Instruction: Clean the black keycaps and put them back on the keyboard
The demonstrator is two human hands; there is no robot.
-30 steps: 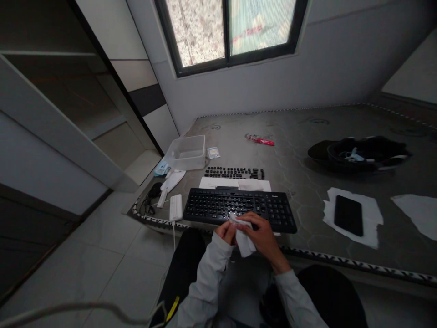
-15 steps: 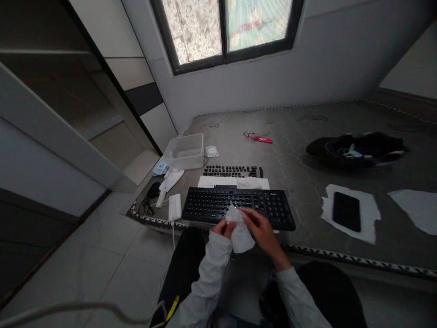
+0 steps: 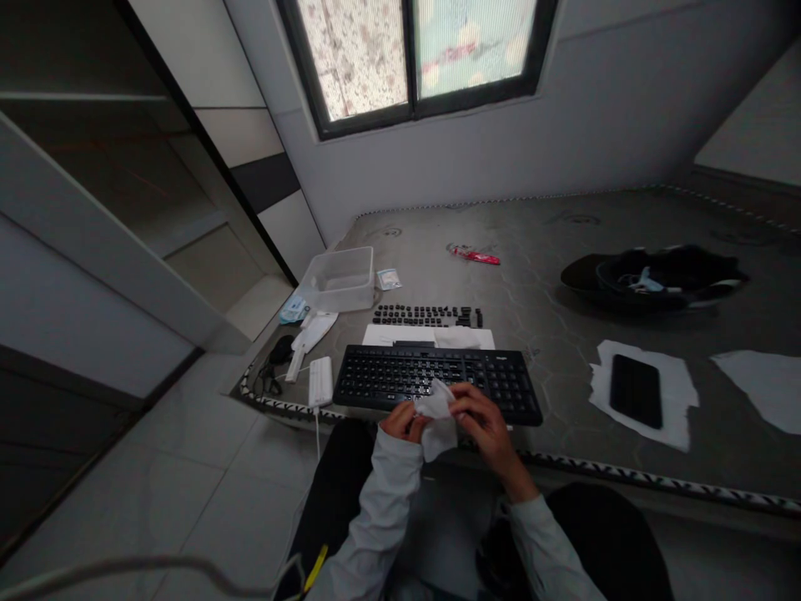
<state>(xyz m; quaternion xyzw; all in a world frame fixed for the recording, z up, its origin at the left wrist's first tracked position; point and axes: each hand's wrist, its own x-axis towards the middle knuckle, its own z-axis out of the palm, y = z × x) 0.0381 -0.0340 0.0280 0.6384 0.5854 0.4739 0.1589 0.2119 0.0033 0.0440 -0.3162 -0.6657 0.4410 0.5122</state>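
Note:
My left hand [image 3: 401, 421] and my right hand [image 3: 479, 413] are both closed on a crumpled white wipe [image 3: 440, 426]. The left pinches its left side, the right its upper right edge, and a loose flap hangs down between them. Just behind the hands lies a black keyboard [image 3: 375, 371] with its middle keycaps off, so bare switches show. Rows of loose black keycaps [image 3: 413, 315] stand beyond it, past a white sheet [image 3: 381, 335]. Whether something small sits inside the wipe I cannot tell.
Left on the table are a clear plastic box [image 3: 341, 284], a white power bank [image 3: 320, 381] with a cable, and a dark mouse [image 3: 281, 348]. A phone [image 3: 635, 390] rests on white paper at right, with a black cap [image 3: 651, 275] behind. A red packet [image 3: 479, 255] lies farther back.
My right hand has shifted slightly right and the wipe is now pulled more taut between both hands. The wipe's upper tip leans further right. Things on the table have stayed put.

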